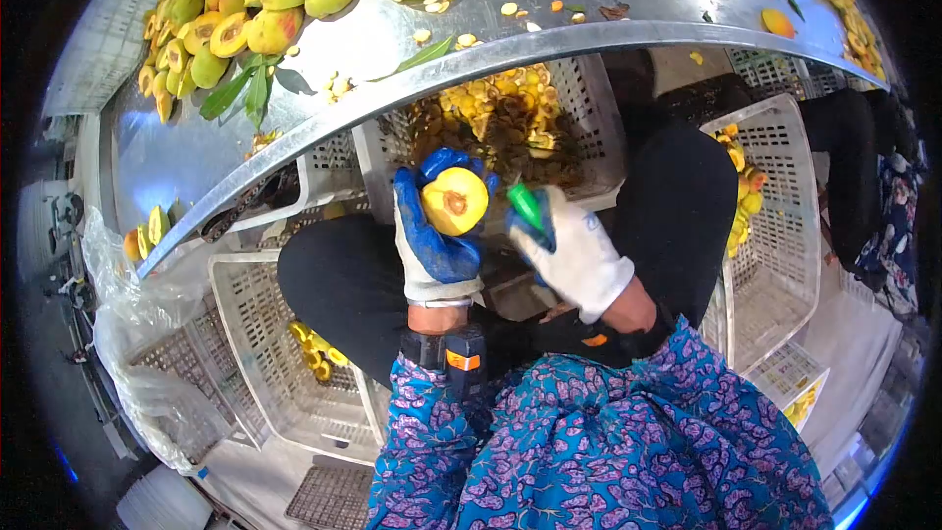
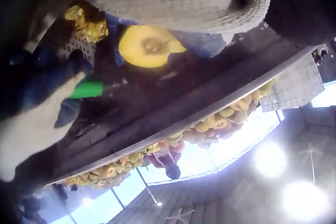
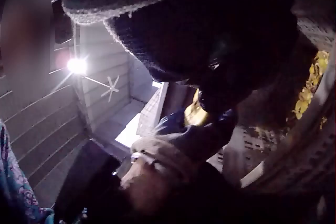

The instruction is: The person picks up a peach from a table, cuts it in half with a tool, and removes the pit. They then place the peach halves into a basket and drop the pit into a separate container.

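Steel worktop (image 1: 412, 34) piled w/ peaches above; crates below. Left hand (image 1: 434, 236) grip curled round peach half (image 1: 455, 200), cut face up, pit hollow showing. Right hand (image 1: 574, 255) grip pinches green tool (image 1: 525, 204) just right of peach half, tip angled toward it.

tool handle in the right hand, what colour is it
Green. The handle sticks out of the white-gloved right hand; it shows best in the head view.

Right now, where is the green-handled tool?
In the head view, the green-handled tool is gripped by the white-gloved right hand, just right of the halved yellow peach.
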Demonstrator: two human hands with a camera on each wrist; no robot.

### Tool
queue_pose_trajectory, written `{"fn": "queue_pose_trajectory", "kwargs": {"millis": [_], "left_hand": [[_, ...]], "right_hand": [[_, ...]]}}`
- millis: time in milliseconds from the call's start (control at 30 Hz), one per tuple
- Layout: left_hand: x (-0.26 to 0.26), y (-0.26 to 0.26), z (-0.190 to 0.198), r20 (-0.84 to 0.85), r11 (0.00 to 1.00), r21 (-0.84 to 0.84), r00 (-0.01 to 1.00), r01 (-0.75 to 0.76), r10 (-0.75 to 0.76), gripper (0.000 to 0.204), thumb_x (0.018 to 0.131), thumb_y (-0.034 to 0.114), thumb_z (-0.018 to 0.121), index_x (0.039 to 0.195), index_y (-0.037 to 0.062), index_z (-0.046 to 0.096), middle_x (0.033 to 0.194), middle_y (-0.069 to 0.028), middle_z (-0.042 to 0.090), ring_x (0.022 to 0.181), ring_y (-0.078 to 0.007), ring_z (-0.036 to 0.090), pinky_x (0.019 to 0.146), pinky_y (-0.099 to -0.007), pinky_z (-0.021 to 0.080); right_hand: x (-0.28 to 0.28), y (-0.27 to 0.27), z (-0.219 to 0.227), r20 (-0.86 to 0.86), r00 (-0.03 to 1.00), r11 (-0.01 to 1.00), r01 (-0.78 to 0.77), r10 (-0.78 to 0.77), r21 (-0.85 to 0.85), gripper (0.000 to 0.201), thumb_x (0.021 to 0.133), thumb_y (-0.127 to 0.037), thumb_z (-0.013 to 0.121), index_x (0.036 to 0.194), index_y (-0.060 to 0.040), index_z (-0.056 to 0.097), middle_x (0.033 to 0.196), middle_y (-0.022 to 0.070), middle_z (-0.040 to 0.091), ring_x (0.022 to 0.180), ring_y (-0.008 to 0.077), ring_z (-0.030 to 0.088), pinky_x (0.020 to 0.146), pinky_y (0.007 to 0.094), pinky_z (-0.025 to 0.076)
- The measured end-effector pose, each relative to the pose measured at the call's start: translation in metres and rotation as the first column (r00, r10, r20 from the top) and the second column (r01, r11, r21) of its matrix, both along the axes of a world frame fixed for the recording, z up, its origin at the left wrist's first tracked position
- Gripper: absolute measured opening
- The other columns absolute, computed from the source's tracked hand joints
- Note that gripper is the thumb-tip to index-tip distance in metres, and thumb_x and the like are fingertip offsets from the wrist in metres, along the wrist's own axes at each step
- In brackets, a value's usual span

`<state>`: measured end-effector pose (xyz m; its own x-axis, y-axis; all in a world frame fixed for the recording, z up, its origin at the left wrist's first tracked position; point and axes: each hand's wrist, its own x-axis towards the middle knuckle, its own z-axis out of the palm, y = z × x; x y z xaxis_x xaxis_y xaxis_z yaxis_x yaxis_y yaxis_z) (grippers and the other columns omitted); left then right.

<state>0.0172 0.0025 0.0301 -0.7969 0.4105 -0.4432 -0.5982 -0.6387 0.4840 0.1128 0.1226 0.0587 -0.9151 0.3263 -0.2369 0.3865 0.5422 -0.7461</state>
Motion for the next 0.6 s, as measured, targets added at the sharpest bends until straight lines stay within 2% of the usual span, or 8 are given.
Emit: {"fn": "queue_pose_trajectory", "kwargs": {"millis": [33,100,233,400,600], "left_hand": [[0.002,0.001,-0.002,-0.001,1.000,0.016,1.000,0.020,-0.020,0.045,0.093,0.044,0.039,0.109,0.0042,0.055,0.103,-0.0108,0.060,0.098,-0.0263,0.057,0.091,-0.0467,0.044],[0.004,-0.001,-0.008,-0.007,0.998,0.046,0.999,0.053,-0.053,0.048,0.092,0.046,0.040,0.111,0.0046,0.056,0.107,-0.0113,0.060,0.102,-0.0275,0.056,0.094,-0.0472,0.042],[0.007,-0.005,-0.006,-0.013,0.995,0.017,0.995,0.094,-0.094,0.049,0.091,0.047,0.040,0.111,0.0048,0.056,0.105,-0.0110,0.060,0.099,-0.0279,0.058,0.091,-0.0476,0.044],[0.008,-0.005,-0.005,-0.027,0.996,-0.021,0.996,0.090,-0.091,0.048,0.091,0.046,0.042,0.112,0.0044,0.055,0.104,-0.0111,0.060,0.098,-0.0281,0.058,0.090,-0.0481,0.044],[0.011,-0.006,-0.008,-0.032,0.992,-0.108,0.997,0.068,-0.072,0.045,0.093,0.044,0.041,0.107,0.0033,0.055,0.099,-0.0114,0.060,0.093,-0.0270,0.059,0.085,-0.0452,0.048]], "right_hand": [[0.001,-0.003,0.007,0.069,0.994,0.996,-0.083,0.081,0.024,0.034,0.082,-0.031,0.058,0.092,-0.0007,0.046,0.071,0.0214,0.059,0.068,0.0382,0.060,0.060,0.0455,0.047],[0.003,-0.011,0.013,0.003,0.992,0.992,-0.124,0.124,0.029,0.035,0.082,-0.033,0.057,0.093,-0.0009,0.047,0.072,0.0203,0.059,0.068,0.0380,0.060,0.060,0.0459,0.047],[-0.002,-0.017,0.011,0.173,0.964,0.978,-0.187,0.201,-0.095,0.035,0.082,-0.032,0.059,0.093,-0.0009,0.047,0.078,0.0214,0.058,0.076,0.0391,0.058,0.065,0.0468,0.045],[0.002,-0.024,-0.004,0.068,0.980,0.982,-0.183,0.186,-0.036,0.035,0.083,-0.034,0.055,0.092,-0.0010,0.046,0.074,0.0208,0.060,0.071,0.0396,0.059,0.060,0.0476,0.047],[0.001,-0.031,-0.008,0.058,0.983,0.981,-0.169,0.175,-0.091,0.032,0.084,-0.031,0.053,0.091,-0.0004,0.046,0.071,0.0214,0.059,0.069,0.0396,0.059,0.059,0.0474,0.046]]}}
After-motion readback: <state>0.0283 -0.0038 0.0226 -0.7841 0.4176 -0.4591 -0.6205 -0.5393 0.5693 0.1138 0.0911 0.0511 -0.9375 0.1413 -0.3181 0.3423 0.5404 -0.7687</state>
